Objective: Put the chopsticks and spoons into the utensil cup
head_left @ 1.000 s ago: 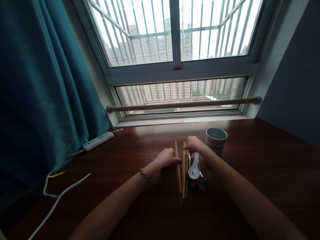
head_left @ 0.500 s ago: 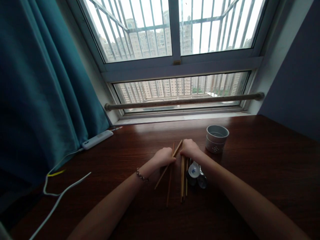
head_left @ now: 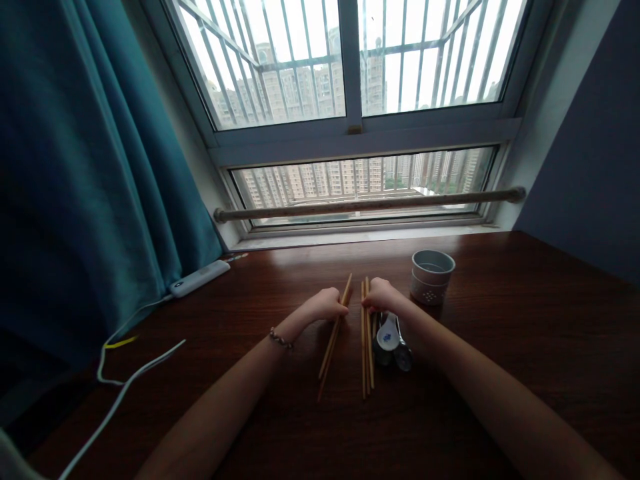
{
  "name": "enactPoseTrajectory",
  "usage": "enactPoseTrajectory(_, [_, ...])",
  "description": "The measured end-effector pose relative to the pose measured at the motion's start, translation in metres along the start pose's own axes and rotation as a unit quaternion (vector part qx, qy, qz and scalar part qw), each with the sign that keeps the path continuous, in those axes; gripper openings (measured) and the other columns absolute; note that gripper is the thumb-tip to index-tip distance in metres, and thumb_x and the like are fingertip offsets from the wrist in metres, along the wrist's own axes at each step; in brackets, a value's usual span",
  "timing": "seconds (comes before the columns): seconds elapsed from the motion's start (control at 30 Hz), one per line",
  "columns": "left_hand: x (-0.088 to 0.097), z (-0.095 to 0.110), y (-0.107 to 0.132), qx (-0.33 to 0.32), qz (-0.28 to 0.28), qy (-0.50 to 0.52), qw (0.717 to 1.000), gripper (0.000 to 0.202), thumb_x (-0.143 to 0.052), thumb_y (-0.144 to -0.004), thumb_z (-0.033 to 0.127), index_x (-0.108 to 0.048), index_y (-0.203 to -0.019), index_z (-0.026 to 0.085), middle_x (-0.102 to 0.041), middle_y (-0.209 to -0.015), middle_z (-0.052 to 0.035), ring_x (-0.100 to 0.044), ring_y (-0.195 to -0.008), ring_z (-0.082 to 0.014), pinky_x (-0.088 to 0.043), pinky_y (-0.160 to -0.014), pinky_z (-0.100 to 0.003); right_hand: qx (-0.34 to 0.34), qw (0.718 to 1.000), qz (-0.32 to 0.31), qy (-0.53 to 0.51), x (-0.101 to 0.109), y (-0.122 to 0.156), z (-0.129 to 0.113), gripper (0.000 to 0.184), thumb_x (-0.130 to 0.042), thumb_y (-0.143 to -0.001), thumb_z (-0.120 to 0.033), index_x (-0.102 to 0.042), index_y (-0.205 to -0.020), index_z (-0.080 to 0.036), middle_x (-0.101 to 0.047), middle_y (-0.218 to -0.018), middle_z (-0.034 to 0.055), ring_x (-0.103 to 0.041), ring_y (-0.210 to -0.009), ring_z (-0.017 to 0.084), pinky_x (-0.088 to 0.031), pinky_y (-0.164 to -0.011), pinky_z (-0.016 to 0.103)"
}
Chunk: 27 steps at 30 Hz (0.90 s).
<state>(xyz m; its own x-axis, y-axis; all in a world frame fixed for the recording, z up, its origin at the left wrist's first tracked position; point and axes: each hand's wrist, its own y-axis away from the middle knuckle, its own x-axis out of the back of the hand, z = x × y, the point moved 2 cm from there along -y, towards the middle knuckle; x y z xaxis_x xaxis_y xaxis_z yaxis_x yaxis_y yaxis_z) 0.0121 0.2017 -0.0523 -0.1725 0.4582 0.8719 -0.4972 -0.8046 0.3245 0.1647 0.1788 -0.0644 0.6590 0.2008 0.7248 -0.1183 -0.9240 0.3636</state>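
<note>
My left hand is closed round a pair of wooden chopsticks, which slant over the dark wooden table. To its right, my right hand has its fingers closed at the upper part of another bundle of chopsticks, lying nearly parallel and pointing toward me. Partly under my right wrist lie several spoons: a white one with a blue mark on top and a shiny metal one beside it. Their handles are mostly hidden by my right hand.
A grey-green pot with small holes stands behind my right forearm. At left lie a white power strip, a white cable and a yellow strip. A blue curtain hangs there. The window with a rail borders the table's far side.
The left-hand chopsticks, crossed before, now lie almost together, with their lower ends swung left. My right hand stays near the same place by its bundle. The white spoon shows more fully.
</note>
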Motion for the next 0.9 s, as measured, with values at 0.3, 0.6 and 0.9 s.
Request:
enactPoseTrajectory(0.3, [0.088,0.027,0.026,-0.106,0.217,0.171,0.955,0.019,-0.044,-0.072,0.030,-0.049,-0.064,0.013,-0.046,-0.050,0.0017,-0.041,-0.042,-0.0076,-0.031,-0.041,-0.019,0.008,0.999,0.025,-0.044,-0.007,-0.008,0.005,0.013,-0.057,-0.059,-0.009,-0.057,-0.072,-0.007,-0.059,-0.066,0.0086,-0.056,-0.048,0.016,-0.047,-0.043,0.023])
enactPoseTrajectory(0.6, [0.113,0.113,0.008,-0.265,0.519,0.333,0.742,0.017,-0.051,-0.074,0.030,-0.050,-0.066,0.014,-0.049,-0.052,0.0025,-0.045,-0.042,-0.0080,-0.032,-0.042,-0.020,0.048,0.993,0.095,0.057,-0.013,-0.005,-0.002,0.023,-0.062,-0.064,-0.015,-0.059,-0.084,-0.004,-0.060,-0.083,0.0135,-0.059,-0.081,0.022,-0.051,-0.071,0.035])
enactPoseTrajectory(0.9, [0.085,0.173,-0.023,-0.319,0.505,0.238,0.766,0.017,-0.050,-0.079,0.026,-0.049,-0.066,0.016,-0.047,-0.055,0.0031,-0.042,-0.051,-0.0090,-0.027,-0.051,-0.024,0.073,0.991,0.103,0.048,-0.011,0.008,-0.007,0.025,-0.059,-0.067,-0.016,-0.061,-0.089,-0.006,-0.059,-0.091,0.0156,-0.057,-0.086,0.024,-0.048,-0.072,0.032])
